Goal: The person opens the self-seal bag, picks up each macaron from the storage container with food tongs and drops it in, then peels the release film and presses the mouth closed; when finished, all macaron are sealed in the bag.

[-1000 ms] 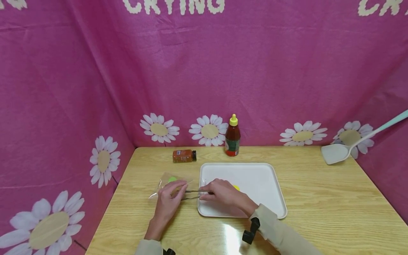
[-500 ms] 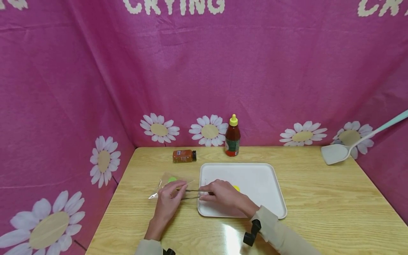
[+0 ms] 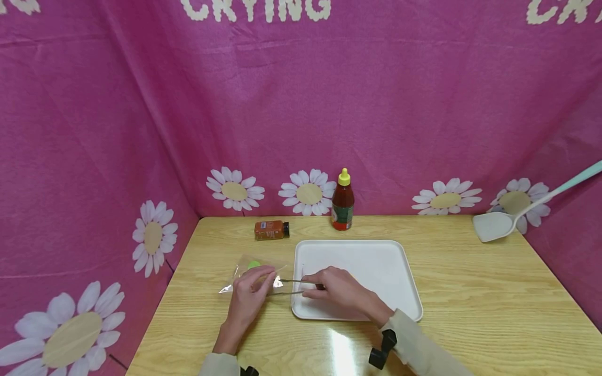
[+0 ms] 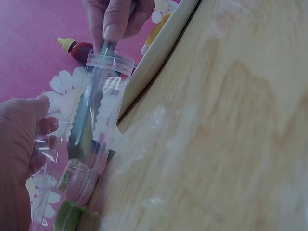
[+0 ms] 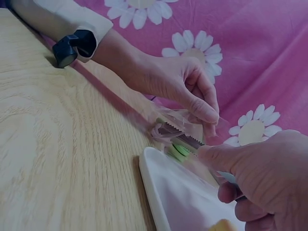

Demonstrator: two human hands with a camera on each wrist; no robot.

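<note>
Magenta daisy-print walls, probably cloth, behind a pale wood-grain table with bright glare.

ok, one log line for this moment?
left hand: pinches clear plastic bag | right hand: grips serrated metal tongs, tips inside bag | bag contents: pink macaron, green macaron

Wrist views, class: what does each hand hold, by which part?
The right hand grips the tongs by their arms; the left hand pinches the clear bag by its edge.

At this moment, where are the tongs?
In the head view, the tongs reach from the right hand, over the left edge of the tray, into the clear bag.
</note>
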